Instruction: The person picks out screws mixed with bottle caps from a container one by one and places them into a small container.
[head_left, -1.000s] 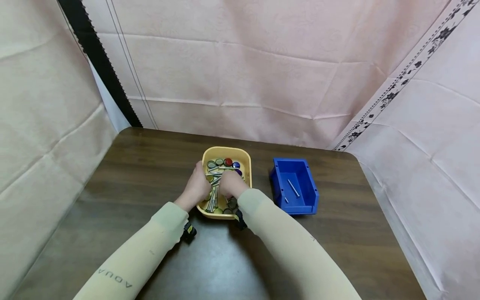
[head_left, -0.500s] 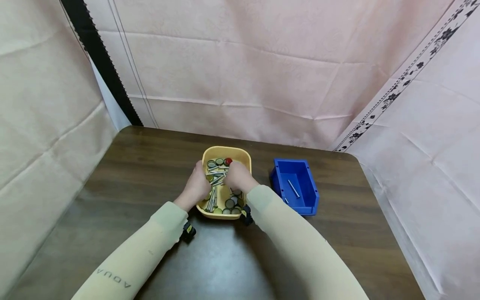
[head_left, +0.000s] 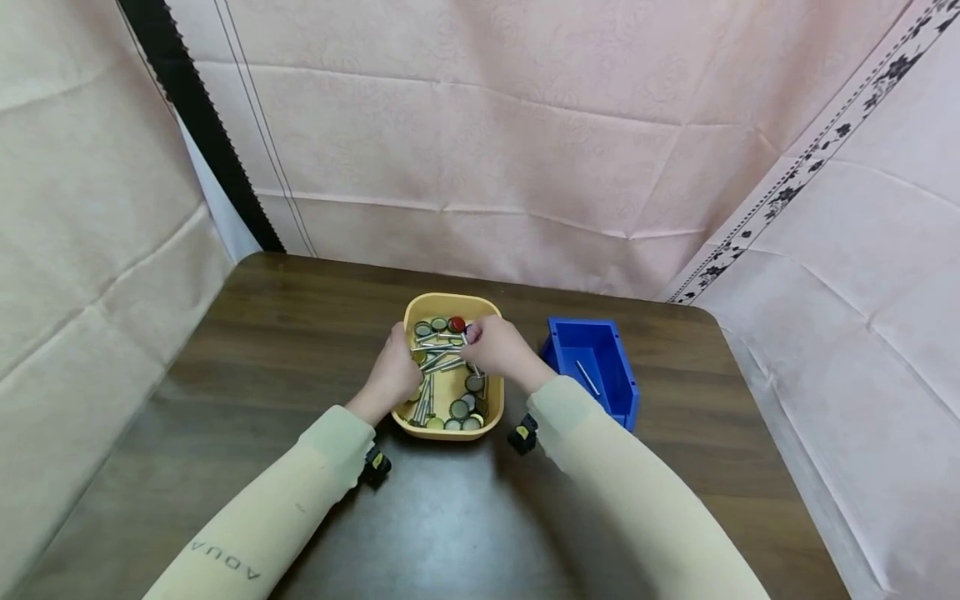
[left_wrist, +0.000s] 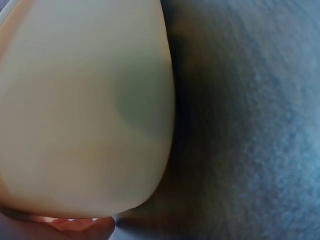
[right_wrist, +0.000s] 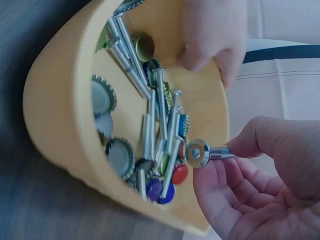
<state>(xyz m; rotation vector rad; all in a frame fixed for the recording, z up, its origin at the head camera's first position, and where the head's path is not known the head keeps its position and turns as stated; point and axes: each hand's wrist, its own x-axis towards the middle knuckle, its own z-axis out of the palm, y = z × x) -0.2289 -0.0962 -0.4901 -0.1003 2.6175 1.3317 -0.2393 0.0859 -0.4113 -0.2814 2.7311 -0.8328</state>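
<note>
A yellow tray (head_left: pixel 491 425) holds bottle caps (head_left: pixel 459 408) and several long silver bolts (head_left: pixel 423 400). My left hand (head_left: pixel 394 367) grips its left rim, thumb inside, as the right wrist view shows. In the left wrist view the tray's outer wall (left_wrist: pixel 90 110) fills much of the picture, with a bit of finger (left_wrist: pixel 95 227) below. Over the tray's right side, my right hand (head_left: pixel 501 348) pinches a silver bolt (right_wrist: pixel 217 153) between thumb and fingers. The bolt's wide round head faces the tray.
To the right on the brown table (head_left: pixel 300 333) stands a blue bin (head_left: pixel 628 392) with a silver bolt (head_left: pixel 587 377) lying in it. My right sleeve covers the bin's lower left corner. Pale cloth (head_left: pixel 480 150) hangs behind the table.
My right hand has come up from among the caps and bolts and moved right, with a bolt now visible in its fingers. The left hand stays on the rim.
</note>
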